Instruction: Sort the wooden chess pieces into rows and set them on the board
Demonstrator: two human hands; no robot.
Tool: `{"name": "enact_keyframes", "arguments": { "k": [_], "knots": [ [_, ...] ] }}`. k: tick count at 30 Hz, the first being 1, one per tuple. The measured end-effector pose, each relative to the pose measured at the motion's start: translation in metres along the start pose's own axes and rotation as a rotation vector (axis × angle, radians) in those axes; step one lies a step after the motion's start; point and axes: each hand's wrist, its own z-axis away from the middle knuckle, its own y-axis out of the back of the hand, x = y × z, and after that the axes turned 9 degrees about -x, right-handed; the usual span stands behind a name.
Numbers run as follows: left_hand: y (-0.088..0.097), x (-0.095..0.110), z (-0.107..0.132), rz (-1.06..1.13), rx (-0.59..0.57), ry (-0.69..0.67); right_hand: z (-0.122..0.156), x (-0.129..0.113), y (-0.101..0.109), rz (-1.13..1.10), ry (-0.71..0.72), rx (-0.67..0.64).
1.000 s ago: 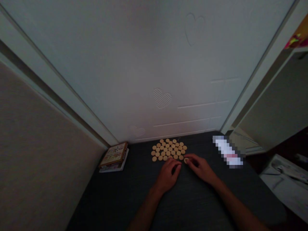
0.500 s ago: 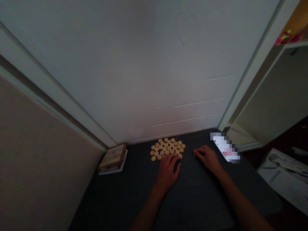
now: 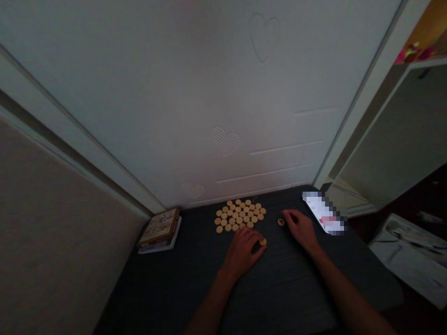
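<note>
We curl our left hand with thumb and forefinger nearly closed around one pale disc, apparently by its edge, leaving the face uncovered; our right hand is loosely bent and partly open, gripping nothing that we can see, fingertips just beside a marked disc on the tabletop; we have the other discs spread flat beyond our left hand, likely so each shows; stacked books and a pixelated slab lie to either side, seemingly out of our hands' way
</note>
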Motion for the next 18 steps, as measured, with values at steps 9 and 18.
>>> {"name": "enact_keyframes", "arguments": {
  "k": [9,18],
  "knots": [
    [-0.013,-0.011,0.002,0.503,0.202,0.217,0.021,-0.036,-0.013,-0.119,0.167,-0.057],
    [-0.010,-0.014,0.001,1.027,0.120,0.312,0.038,-0.056,-0.040,-0.180,0.439,-0.341]
  ]
}}
